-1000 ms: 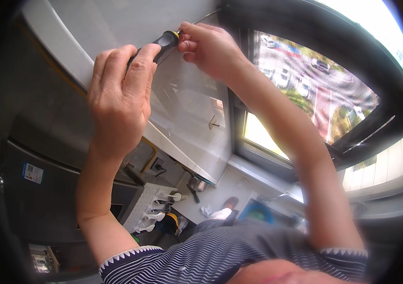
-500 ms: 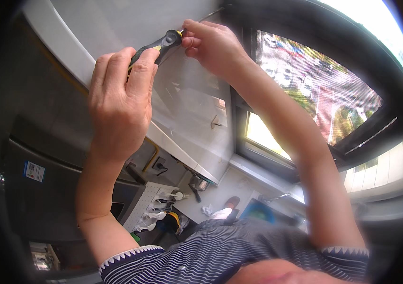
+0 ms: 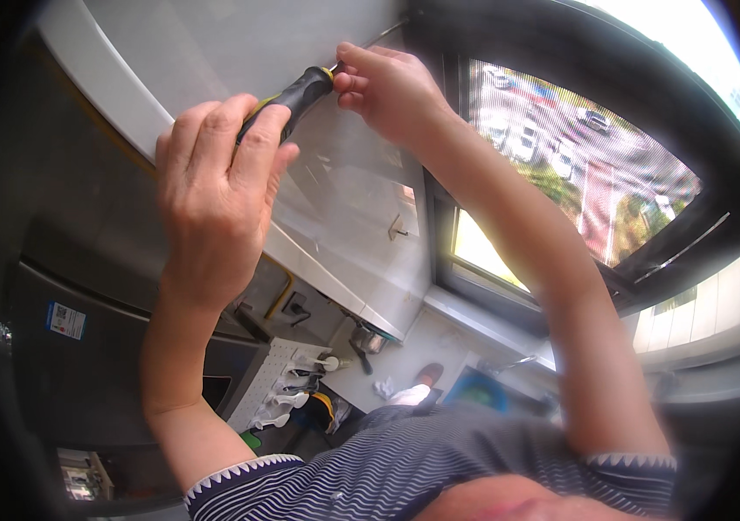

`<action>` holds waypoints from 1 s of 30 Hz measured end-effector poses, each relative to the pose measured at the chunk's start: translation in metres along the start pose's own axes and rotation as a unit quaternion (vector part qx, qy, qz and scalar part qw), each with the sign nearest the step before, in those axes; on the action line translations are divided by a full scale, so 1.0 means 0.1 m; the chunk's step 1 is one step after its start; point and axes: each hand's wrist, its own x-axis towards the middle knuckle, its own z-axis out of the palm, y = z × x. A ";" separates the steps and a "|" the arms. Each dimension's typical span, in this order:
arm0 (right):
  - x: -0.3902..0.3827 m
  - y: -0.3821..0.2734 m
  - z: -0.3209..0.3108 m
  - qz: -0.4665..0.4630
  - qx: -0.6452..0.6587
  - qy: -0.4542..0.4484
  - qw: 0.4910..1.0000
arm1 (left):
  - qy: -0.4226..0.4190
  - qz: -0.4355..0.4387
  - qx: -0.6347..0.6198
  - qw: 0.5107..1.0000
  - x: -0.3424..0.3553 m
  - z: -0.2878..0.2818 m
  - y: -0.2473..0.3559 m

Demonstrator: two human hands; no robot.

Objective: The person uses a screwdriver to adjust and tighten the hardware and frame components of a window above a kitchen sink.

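Observation:
A screwdriver with a black and yellow-green handle (image 3: pixel 305 94) slants up to the right in front of a glossy pale panel (image 3: pixel 214 43). Wrapped round the handle's lower end is my left hand (image 3: pixel 218 187). At the other end, my right hand (image 3: pixel 392 91) pinches the thin metal shaft close to the handle with thumb and fingers. Beyond my right fingers a thin rod-like line runs toward the dark window frame; where the screwdriver's tip lies I cannot make out.
A dark-framed window with a mesh screen (image 3: pixel 578 165) stands at the right, with parked cars outside. A small hook (image 3: pixel 398 227) sits on the glossy panel. Below are a dark fridge-like appliance (image 3: pixel 101 347), a white pegboard rack (image 3: pixel 279 373), a metal pot (image 3: pixel 370 337) and a blue basin (image 3: pixel 479 391).
The screwdriver's handle has turned about its length, and my left fingers have shifted on it, the thumb standing further out. My right hand stays nearly in place.

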 end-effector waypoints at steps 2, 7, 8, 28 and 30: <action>0.00 0.01 -0.01 -0.001 -0.007 0.002 1.000 | -0.015 0.019 0.005 1.000 0.00 -0.01 0.00; 0.02 0.00 0.01 0.003 -0.018 -0.013 1.000 | -0.002 0.012 0.014 1.000 -0.03 0.10 -0.04; 0.02 -0.02 -0.01 -0.002 -0.015 -0.018 1.000 | 0.027 0.005 0.014 1.000 -0.02 0.11 -0.03; 0.07 -0.03 -0.04 0.003 -0.010 -0.022 1.000 | -0.015 0.029 0.072 0.997 0.05 0.06 -0.02; 0.08 -0.03 -0.03 -0.001 -0.015 -0.016 1.000 | -0.038 0.020 0.030 0.999 0.05 0.03 0.00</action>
